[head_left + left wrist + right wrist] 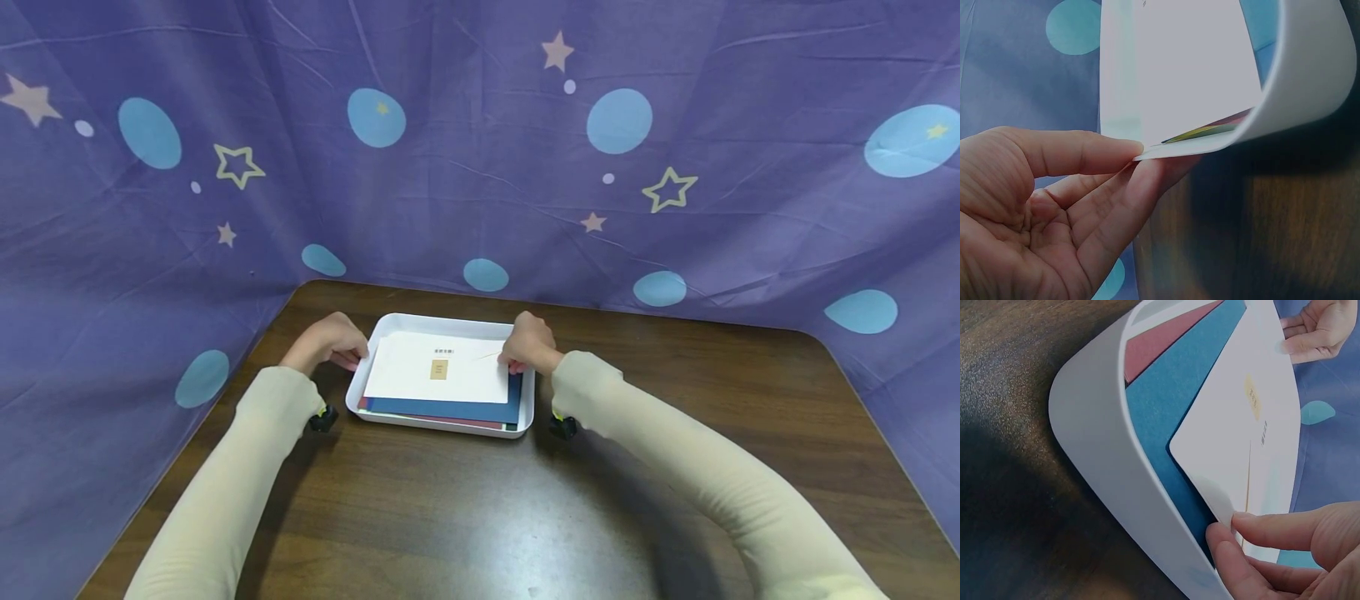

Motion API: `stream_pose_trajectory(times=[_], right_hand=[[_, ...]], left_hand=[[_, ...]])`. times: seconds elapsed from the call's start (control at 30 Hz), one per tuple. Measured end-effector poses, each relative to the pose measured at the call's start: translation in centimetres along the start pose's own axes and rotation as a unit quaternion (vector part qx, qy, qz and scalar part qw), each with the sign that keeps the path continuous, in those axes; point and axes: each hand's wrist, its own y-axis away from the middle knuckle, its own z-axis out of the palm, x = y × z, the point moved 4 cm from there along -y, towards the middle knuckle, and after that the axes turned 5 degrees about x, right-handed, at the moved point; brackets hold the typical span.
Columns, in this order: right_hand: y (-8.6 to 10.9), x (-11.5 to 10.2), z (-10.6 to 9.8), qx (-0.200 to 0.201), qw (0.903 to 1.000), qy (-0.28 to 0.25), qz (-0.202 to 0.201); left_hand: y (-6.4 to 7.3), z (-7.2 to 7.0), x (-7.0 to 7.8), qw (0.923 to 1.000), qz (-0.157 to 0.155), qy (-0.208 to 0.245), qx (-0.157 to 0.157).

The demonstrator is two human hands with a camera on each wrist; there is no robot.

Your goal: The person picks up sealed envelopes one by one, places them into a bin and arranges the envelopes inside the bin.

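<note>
A white tray (528,404) lies on the table with a stack of thin, flat paper items inside. On top is a white booklet (405,367) with a small gold label and dark print. Below it a blue booklet (450,408) shows along the front and right, with a red one (1163,344) under that. My left hand (337,337) pinches the tray's left rim between thumb and fingers, as the left wrist view shows. My right hand (529,342) pinches the right edge of the white booklet, inside the tray; its thumb (1272,530) lies on the cover.
The brown wooden table (420,508) extends in front of the tray and to its right. A purple curtain (480,183) with stars and blue spots hangs behind and at both sides. Each wrist carries a small black camera (323,418).
</note>
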Motion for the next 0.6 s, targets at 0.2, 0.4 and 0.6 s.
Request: stream_pose_trajectory(times=[0.2, 0.4, 0.6], right_hand=[[-0.1, -0.01, -0.28, 0.006, 0.9999, -0.014, -0.005], [-0.29, -0.05, -0.46, 0.005, 0.9997, -0.021, -0.014], [-0.31, -0.11, -0.6, 0.002, 0.9995, -0.029, -0.013]], left_hand=[[-0.16, 0.03, 0.09, 1.0, -0.002, -0.008, 0.002], [-0.15, 0.02, 0.13, 0.9999, -0.004, -0.009, 0.003], [-0.24, -0.04, 0.06, 1.0, -0.003, -0.005, 0.004]])
